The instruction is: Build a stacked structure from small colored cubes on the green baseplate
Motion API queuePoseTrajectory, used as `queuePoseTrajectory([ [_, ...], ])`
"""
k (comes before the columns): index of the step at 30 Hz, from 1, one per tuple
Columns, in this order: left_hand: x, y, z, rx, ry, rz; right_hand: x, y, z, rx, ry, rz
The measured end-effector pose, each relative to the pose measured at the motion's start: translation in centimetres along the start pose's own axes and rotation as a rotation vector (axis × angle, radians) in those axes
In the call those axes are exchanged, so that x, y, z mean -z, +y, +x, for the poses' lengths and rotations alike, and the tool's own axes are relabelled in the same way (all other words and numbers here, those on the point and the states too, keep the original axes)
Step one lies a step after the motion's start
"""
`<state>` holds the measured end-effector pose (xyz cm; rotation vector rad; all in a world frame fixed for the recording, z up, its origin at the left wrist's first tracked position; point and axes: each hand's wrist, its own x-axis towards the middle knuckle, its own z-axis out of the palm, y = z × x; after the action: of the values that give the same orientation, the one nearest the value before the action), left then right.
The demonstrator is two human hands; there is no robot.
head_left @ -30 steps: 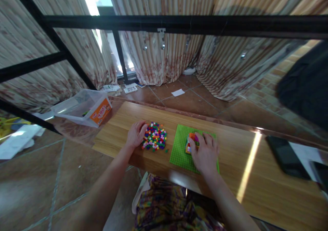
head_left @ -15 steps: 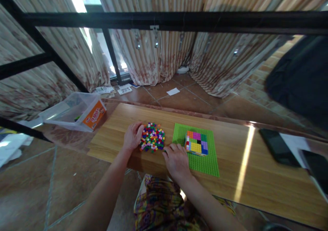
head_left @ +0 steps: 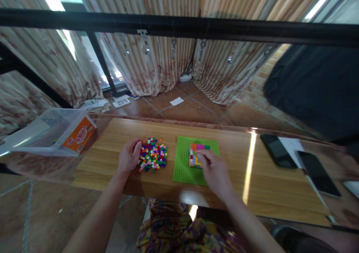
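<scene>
My left hand (head_left: pixel 129 156) rests on the wooden board at the left edge of a pile of tiny multicoloured bricks (head_left: pixel 153 156). Its fingers are loosely bent, thumb apart, with nothing visible in them. Over on the green baseplate (head_left: pixel 182 167) stands a square build of coloured bricks (head_left: pixel 193 147), orange, pink, green and yellow on top. My right hand (head_left: pixel 214 170) is above this build, thumb and forefinger pinched together at its top. Whatever the pinch holds is too small to make out. The hand hides the build's right part.
A clear plastic bin (head_left: pixel 53 133) with an orange label stands left of the board (head_left: pixel 98 152). Two dark phones (head_left: pixel 277 150) and white paper (head_left: pixel 291 150) lie at the right. A black metal rail (head_left: pixel 179 27) crosses in front of the curtains (head_left: pixel 157 66).
My right hand has moved from beside the brick pile to the top of the brick build. The left hand stays by the pile. The view has shifted to the right.
</scene>
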<state>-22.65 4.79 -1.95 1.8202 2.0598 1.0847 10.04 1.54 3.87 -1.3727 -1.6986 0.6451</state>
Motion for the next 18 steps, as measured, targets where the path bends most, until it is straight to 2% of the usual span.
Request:
queuePoseTrajectory([
  [3, 0.0, -0.2, 0.1, -0.007, -0.012, -0.004, 3.0, 2.1, 2.7, -0.137, 0.094, -0.017],
  [5, -0.1, -0.3, 0.2, -0.007, -0.011, -0.001, 3.8, 3.5, 4.3, -0.133, 0.088, -0.017],
  [11, 0.1, -0.2, 0.2, 0.009, -0.013, 0.014, 2.3, 5.4, 6.6, -0.040, -0.127, -0.015],
  [15, 0.1, 0.1, 0.1, 0.024, -0.011, 0.017, 1.7, 5.5, 7.1, -0.022, -0.241, -0.032],
  [18, 0.1, 0.1, 0.1, 0.022, -0.003, 0.016, 1.9, 5.2, 7.3, -0.001, -0.281, -0.034],
])
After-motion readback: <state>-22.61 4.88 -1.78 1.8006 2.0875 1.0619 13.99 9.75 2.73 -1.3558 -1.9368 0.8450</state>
